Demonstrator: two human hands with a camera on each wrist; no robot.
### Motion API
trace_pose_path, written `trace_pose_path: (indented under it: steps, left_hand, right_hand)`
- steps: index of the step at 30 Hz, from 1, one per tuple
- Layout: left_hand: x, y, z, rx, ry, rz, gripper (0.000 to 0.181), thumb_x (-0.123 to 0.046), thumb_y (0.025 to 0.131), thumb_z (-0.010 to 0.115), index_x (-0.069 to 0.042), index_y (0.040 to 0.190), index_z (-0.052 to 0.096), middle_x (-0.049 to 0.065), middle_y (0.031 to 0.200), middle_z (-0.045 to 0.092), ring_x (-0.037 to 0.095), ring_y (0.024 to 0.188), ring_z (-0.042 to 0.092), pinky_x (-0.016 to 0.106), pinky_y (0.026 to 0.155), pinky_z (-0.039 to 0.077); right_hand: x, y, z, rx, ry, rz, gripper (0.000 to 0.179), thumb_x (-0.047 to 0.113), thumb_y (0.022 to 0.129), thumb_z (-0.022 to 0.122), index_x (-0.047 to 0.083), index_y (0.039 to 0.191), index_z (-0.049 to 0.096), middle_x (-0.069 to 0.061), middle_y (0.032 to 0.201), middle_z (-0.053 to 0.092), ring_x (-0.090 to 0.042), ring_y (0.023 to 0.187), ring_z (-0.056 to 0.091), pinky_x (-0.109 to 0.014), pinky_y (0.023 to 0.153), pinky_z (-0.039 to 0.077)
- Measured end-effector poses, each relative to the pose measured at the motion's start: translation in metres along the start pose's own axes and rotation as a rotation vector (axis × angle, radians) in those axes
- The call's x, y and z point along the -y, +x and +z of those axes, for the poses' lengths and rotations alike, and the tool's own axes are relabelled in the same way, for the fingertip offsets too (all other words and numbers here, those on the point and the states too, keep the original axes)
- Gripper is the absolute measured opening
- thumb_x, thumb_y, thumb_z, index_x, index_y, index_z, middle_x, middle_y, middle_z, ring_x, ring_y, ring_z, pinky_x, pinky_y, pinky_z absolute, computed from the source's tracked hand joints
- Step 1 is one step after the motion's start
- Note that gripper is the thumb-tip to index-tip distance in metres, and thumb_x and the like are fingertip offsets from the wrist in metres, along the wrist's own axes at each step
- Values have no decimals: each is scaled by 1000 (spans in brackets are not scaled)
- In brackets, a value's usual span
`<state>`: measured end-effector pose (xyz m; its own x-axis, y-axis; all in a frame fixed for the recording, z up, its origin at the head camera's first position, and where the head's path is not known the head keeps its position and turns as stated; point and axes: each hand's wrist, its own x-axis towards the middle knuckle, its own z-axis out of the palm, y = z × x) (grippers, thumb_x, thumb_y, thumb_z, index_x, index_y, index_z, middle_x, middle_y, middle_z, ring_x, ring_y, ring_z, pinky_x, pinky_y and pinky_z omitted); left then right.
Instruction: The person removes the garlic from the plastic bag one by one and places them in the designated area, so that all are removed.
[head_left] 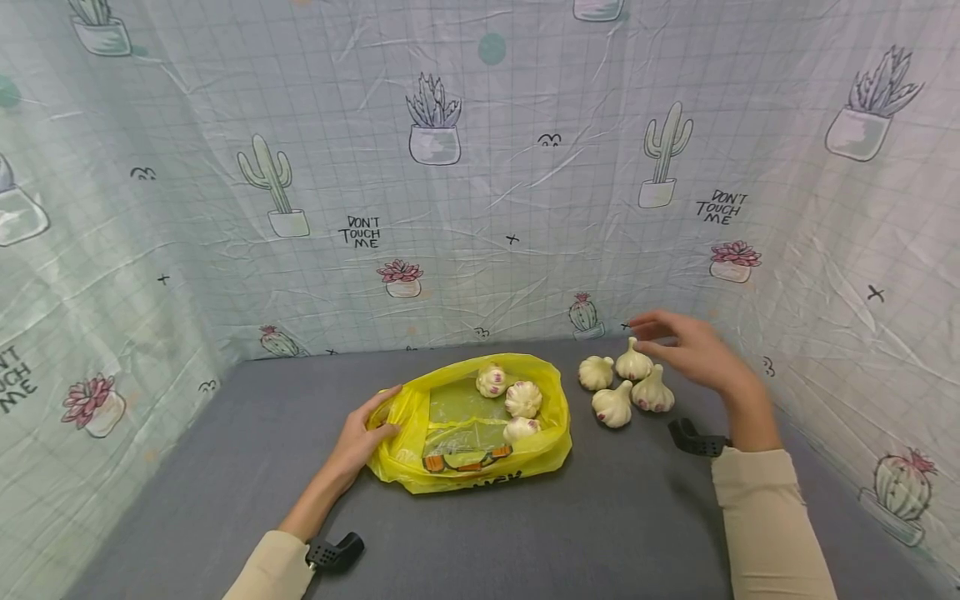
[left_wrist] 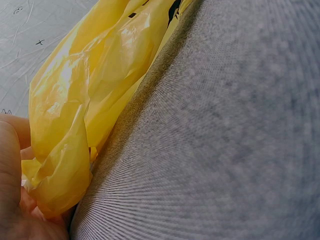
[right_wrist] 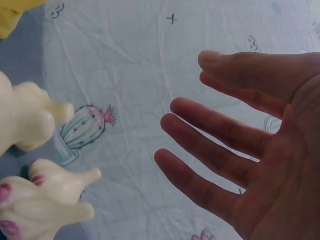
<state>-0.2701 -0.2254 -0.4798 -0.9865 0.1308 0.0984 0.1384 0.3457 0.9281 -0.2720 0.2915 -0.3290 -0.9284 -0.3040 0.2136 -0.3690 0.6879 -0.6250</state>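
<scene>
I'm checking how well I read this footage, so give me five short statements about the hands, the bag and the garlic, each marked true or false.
1. The left hand holds one end of the yellow bag. True.
2. Three garlic bulbs show inside the bag. True.
3. The right hand grips a garlic bulb. False: the right hand holds nothing; its fingers are extended near the bulbs outside the bag.
4. Six bulbs lie on the grey tabletop outside the bag. False: four bulbs lie there, to the right of the bag.
5. The sheet behind the tabletop is printed with potted plants. True.
</scene>
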Motion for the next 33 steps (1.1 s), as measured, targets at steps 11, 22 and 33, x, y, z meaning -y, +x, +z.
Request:
trace_pose_path:
  steps: [11, 22, 33]
  left_hand:
    - [0, 2, -1, 2, 11, 19, 65, -4, 95, 63, -22, 156, 48, 11, 168, 34, 36, 158, 24, 60, 123, 26]
    - [2, 0, 0, 3, 7, 14, 65, -4, 95, 64, -21, 156, 48, 11, 169, 33, 36, 159, 22, 61, 124, 24]
    - [0, 1, 0, 2, -4, 8, 65, -4, 95, 64, -22, 156, 49, 9, 168, 36, 34, 158, 25, 59, 123, 26]
  right_hand:
    - [12, 1, 3, -23, -19, -49, 41, 28, 105, 61, 6, 140, 60, -21, 136, 65, -40, 126, 61, -62, 102, 49]
    - [20, 4, 11, -16, -12, -99, 37, 24, 104, 62, 7, 137, 62, -18, 133, 67, -37, 123, 63, -59, 100, 52]
    - [33, 7, 19, -21, -33, -147, 35, 23, 104, 63, 8, 135, 64, -15, 130, 69, -34, 119, 66, -57, 97, 54]
